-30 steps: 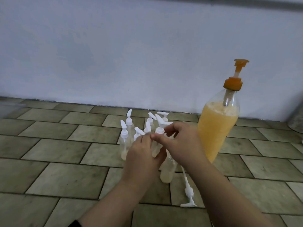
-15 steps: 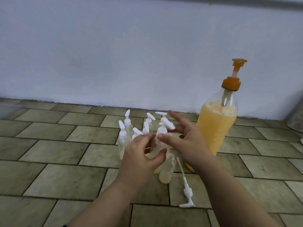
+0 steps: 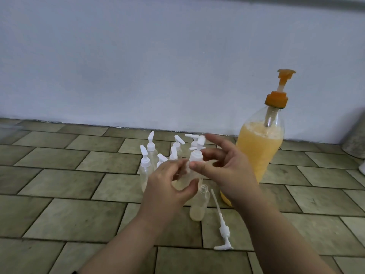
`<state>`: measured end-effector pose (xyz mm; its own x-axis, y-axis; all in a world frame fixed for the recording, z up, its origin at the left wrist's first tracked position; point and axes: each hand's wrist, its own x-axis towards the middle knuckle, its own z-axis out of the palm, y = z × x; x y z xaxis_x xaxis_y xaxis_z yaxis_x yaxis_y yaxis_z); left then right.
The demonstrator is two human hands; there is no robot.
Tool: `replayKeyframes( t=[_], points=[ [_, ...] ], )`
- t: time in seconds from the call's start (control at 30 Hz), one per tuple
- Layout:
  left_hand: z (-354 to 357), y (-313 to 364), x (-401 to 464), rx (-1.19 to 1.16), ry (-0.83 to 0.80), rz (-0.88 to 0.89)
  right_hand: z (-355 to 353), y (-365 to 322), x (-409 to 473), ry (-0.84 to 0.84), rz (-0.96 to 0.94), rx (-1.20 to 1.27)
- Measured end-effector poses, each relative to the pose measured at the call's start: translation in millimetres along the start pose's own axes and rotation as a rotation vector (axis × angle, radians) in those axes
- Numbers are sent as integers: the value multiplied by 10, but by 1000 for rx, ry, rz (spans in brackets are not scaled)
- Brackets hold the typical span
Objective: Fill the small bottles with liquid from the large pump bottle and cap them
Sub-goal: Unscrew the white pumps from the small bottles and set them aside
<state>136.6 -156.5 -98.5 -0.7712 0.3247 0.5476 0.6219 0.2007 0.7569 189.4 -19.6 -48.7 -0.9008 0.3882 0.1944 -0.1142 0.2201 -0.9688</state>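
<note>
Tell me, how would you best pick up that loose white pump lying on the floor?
Pinch the loose pump at its thick collar, coming straight down from above. It lies flat on the tiles, its thin tube pointing toward the open bottle. The collar is the widest, stiffest part; the tube would probably bend.

The large pump bottle (image 3: 258, 155) was clear, glossy plastic with an orange plastic pump. The small bottles (image 3: 147, 171) were translucent plastic, their pump caps (image 3: 150, 144) smooth white plastic. The floor (image 3: 59, 194) was matt, mottled olive tile, faintly rough. The wall (image 3: 138, 56) looked flat, matt-painted.
</note>
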Motion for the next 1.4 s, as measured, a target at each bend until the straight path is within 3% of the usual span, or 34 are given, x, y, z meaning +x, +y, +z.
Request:
replayKeyframes(
  t=[0.23, 0.5, 0.77, 0.97, 1.1, 1.4],
  points=[
    [3, 21, -17, -47, 44, -37, -26, 23, 31, 25, -12, 53],
    [-8, 23, 10, -23, 7, 2, 14, -29, 15, 60, -50, -70],
    [3, 20, 28, -23, 23, -4, 38, -28, 46, 71, 11, 54],
    [29, 14, 17, 0, -47, 14, 38, -39, 38, -82, 43, 195],
    [19, 31, 28, -36, 23, 12, 6, 7, 81, 48, 8, 116],
    [-16, 8, 77, 21, 10, 31, 51, -38, 62, 38, -91, -95]
  ],
)
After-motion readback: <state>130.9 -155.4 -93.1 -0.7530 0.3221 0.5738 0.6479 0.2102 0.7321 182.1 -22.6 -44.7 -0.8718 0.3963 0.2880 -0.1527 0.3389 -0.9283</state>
